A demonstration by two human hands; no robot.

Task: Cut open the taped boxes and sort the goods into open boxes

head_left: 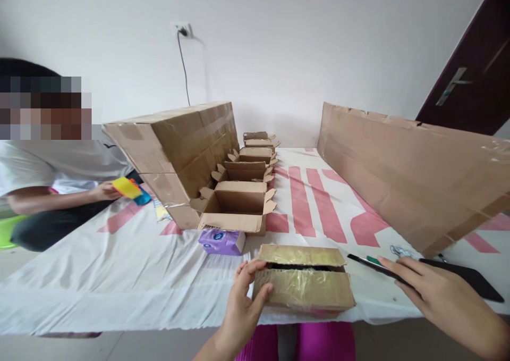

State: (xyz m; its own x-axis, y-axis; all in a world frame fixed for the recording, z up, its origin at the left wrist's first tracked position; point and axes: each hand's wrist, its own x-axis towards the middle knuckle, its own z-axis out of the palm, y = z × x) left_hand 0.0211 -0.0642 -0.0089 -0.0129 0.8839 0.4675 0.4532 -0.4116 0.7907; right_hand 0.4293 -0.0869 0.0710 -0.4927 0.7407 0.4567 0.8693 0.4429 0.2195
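The head view showed, at far left, another person's hand (105, 191) with a yellow-and-blue item (131, 190). Further right, a purple packet (217, 242) lay just before the open cartons (233, 223). The left hand (246, 294) clasped the taped box (306, 289), thumb on its front, fingers at its left end; the box lay between the two hands. The right hand (438, 289) touched a slim black item (359, 260) beside the box; whether it was gripped, I could not tell.

Wearer's two hands (246, 293); one taped box (305, 287); one purple packet (222, 243); at least four open boxes (235, 222)
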